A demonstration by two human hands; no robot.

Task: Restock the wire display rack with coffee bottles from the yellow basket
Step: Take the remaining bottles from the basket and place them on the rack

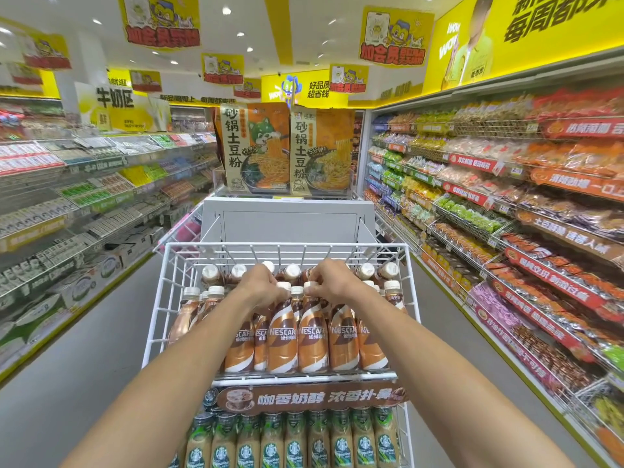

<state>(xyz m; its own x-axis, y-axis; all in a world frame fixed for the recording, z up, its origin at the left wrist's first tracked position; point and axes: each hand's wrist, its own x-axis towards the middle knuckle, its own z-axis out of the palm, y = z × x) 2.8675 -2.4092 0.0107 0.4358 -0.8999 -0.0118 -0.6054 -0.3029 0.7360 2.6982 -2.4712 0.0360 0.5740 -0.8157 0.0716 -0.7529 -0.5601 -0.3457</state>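
A white wire display rack [158, 298] stands in front of me, its top tier filled with brown Nescafe coffee bottles [342, 339] with white caps. My left hand [261, 287] reaches into the middle of the tier, its fingers closed on the cap of one bottle [283, 332]. Next to it, my right hand [332, 278] pinches the cap of the neighbouring bottle [312, 336]. Both bottles stand upright in the front row. The yellow basket is out of view.
A lower tier holds green-labelled Starbucks bottles [295, 440] under a brown sign [310, 398]. A grey stand [287, 221] with large noodle packs [253, 150] rises behind the rack. Stocked shelves [506, 214] line both sides, with grey aisle floor [84, 349] between.
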